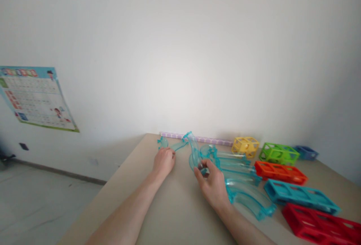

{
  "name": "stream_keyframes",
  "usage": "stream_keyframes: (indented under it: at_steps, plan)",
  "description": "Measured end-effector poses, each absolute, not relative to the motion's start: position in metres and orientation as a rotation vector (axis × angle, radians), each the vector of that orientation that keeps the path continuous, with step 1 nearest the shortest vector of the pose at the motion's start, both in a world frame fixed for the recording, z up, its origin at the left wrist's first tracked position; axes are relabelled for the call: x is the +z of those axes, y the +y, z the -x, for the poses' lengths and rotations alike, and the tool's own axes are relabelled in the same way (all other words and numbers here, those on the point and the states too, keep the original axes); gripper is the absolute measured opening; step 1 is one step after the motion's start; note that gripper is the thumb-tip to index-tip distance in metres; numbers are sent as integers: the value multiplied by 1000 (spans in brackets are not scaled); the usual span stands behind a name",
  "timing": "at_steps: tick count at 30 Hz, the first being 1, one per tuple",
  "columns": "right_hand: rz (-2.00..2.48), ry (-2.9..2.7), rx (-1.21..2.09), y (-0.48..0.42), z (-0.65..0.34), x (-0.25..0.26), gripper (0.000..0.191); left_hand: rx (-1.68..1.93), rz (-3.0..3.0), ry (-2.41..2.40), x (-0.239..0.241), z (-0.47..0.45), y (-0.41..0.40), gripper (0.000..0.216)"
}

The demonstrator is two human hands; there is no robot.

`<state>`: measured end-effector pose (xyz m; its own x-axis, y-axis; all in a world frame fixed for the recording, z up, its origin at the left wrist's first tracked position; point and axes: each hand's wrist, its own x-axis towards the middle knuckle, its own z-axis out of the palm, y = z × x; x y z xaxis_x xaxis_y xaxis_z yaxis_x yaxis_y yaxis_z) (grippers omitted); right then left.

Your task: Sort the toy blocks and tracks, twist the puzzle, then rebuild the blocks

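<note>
My right hand (pixel 212 184) grips a see-through teal tube piece (pixel 194 148) by its rounded lower end, and the piece stands tilted above the table. A small dark spot, too blurred to name, shows near the fingertips. My left hand (pixel 164 160) rests at the far left of the table, its fingers curled over the near side of another see-through teal piece (pixel 179 145). That piece is partly hidden behind the hand. Close to the right hand lie several clear teal tube pieces (pixel 235 165), and a curved one (pixel 251 197) sits nearer to me.
Along the right stand a yellow frame block (pixel 245 146), a green one (pixel 278 153), a blue one (pixel 306 152), and long orange (pixel 280 172), teal (pixel 301 196) and red (pixel 321 223) ones. A purple patterned strip (pixel 214 140) runs along the wall. A poster (pixel 36 98) hangs left.
</note>
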<state>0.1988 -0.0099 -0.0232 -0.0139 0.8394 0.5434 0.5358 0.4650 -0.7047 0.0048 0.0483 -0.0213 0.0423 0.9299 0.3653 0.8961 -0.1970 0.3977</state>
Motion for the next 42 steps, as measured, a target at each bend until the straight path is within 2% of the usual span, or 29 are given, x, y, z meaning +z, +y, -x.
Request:
stream_keyframes:
  at_steps: [5,10,16,20,23,27,32,42]
  plan:
    - [1232,-1642,387,-10,-199,-20,21,1080,-2045,1944,-19,-2,48,25]
    - [1149,-1485,640,-14,-200,-17,27,1343,-1784,1808,-20,-4,51,9]
    - [881,-1471,288,-17,-204,-15,10,1528,-1462,1463,-11,-20,38,7]
    - [865,-1500,206,-18,-203,-12,3,1363,-1076,788,-1,-32,17,15]
    - [888,-1575,182,-19,-201,-9,3,1152,-1023,608,2,-35,7,21]
    - [880,-1693,224,-21,-200,-7,6,1038,-1074,607,-2,-36,7,25]
    - [818,-1855,304,-25,-202,-3,7,1082,-1153,742,-8,-38,10,22]
    - [762,-1947,350,-28,-203,-2,11,1033,-1398,950,-8,-36,11,51]
